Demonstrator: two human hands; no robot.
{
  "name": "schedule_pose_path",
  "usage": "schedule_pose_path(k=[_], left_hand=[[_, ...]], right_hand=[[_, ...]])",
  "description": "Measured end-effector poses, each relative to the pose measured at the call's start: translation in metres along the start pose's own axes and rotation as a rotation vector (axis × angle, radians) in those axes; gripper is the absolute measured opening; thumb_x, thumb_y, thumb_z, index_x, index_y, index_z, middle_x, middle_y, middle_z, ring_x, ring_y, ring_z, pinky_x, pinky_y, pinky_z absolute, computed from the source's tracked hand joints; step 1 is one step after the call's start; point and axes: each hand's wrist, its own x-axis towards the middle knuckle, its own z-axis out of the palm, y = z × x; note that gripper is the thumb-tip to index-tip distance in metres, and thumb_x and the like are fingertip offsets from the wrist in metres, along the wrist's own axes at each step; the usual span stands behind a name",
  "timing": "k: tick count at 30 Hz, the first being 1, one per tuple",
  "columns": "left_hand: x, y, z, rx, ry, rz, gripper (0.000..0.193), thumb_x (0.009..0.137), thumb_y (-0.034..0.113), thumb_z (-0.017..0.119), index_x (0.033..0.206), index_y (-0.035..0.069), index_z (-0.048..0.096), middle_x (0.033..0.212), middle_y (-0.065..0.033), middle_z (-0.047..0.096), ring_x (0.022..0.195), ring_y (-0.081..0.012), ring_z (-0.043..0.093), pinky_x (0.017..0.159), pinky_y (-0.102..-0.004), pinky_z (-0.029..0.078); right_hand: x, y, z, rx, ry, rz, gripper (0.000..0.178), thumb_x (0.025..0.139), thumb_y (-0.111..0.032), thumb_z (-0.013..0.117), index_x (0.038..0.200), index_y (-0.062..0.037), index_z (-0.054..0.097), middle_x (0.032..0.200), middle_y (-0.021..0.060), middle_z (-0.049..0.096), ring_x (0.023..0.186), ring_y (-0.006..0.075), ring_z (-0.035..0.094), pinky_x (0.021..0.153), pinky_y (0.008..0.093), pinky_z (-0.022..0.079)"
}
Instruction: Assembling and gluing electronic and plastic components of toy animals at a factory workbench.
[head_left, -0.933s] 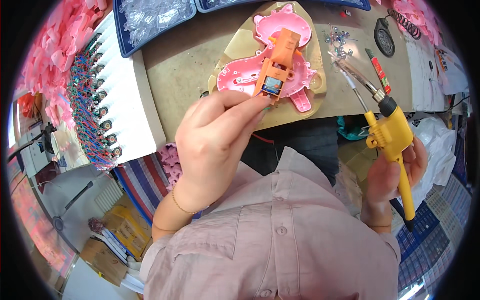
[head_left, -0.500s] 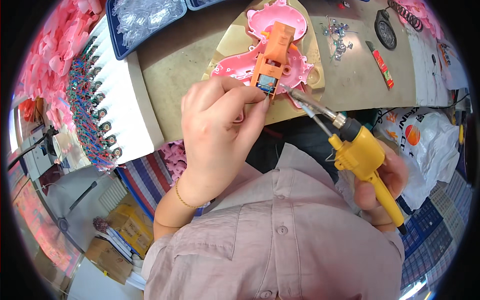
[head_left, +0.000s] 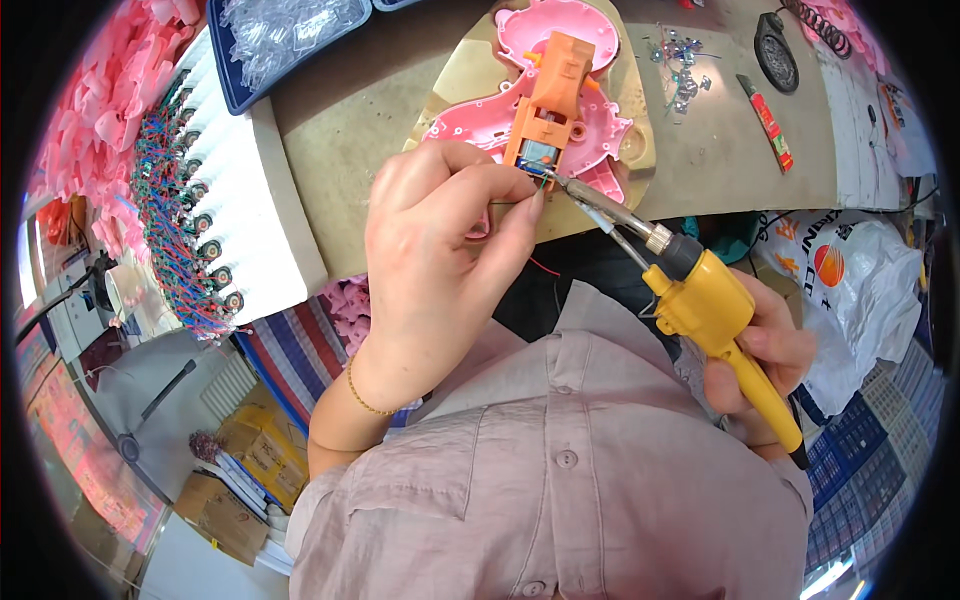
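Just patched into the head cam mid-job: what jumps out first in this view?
At centre, the right hand holds a yellow soldering iron with its tip at the small motor in an orange housing, which sits on a pink plastic toy shell. The left hand pinches thin wires there. At far left, a white foam block carries rows of wired parts.

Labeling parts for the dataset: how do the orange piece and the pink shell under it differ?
The orange housing is narrow and blocky, with a small metal motor at its near end; the pink shell is wide, flat and curvy. The orange housing sits on top, while the pink shell lies on the workbench. The soldering iron in the right hand points its tip at the housing's near end, by the left hand's fingertips. Both look plastic.
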Motion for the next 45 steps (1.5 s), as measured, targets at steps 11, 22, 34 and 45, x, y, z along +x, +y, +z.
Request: schedule_pose_path(k=[11, 22, 34, 45], left_hand=[[-0.001, -0.001, 0.000, -0.005, 0.009, 0.006, 0.009, 0.074, 0.002, 0.071, 0.081, 0.001, 0.066, 0.084, -0.0054, 0.058, 0.076, -0.0148, 0.055, 0.066, -0.0256, 0.045], [-0.001, -0.003, 0.001, -0.050, -0.003, -0.026, 0.007, 0.076, 0.000, 0.070, 0.081, 0.000, 0.066, 0.085, -0.0053, 0.058, 0.075, -0.0125, 0.055, 0.062, -0.0234, 0.046], [0.000, -0.003, 0.003, -0.104, 0.057, -0.037, 0.009, 0.071, 0.005, 0.072, 0.075, 0.007, 0.065, 0.077, -0.0030, 0.055, 0.071, -0.0200, 0.049, 0.067, -0.0321, 0.039], [-0.004, -0.004, 0.001, 0.159, 0.215, 0.220, 0.015, 0.070, 0.003, 0.071, 0.083, 0.010, 0.068, 0.089, -0.0021, 0.059, 0.079, -0.0205, 0.053, 0.074, -0.0313, 0.039]], right_hand=[[-0.012, -0.006, -0.007, -0.357, -0.105, -0.030, 0.063, 0.075, -0.009, 0.075, 0.127, -0.0083, 0.038, 0.114, 0.0362, 0.054, 0.078, 0.0345, 0.067, 0.057, 0.0336, 0.053], [0.016, -0.022, -0.025, 0.235, -0.369, 0.702, 0.055, 0.077, -0.006, 0.070, 0.125, 0.0042, 0.045, 0.085, 0.0229, 0.063, 0.065, 0.0267, 0.065, 0.054, 0.0322, 0.050], [-0.006, 0.003, -0.013, -0.345, -0.052, -0.133, 0.060, 0.084, -0.013, 0.070, 0.133, -0.0062, 0.036, 0.118, 0.0411, 0.049, 0.085, 0.0355, 0.066, 0.067, 0.0349, 0.055], [-0.017, -0.006, -0.018, -0.324, 0.102, -0.024, 0.063, 0.086, -0.013, 0.068, 0.137, -0.0068, 0.032, 0.126, 0.0371, 0.045, 0.113, 0.0393, 0.055, 0.096, 0.0450, 0.045]])
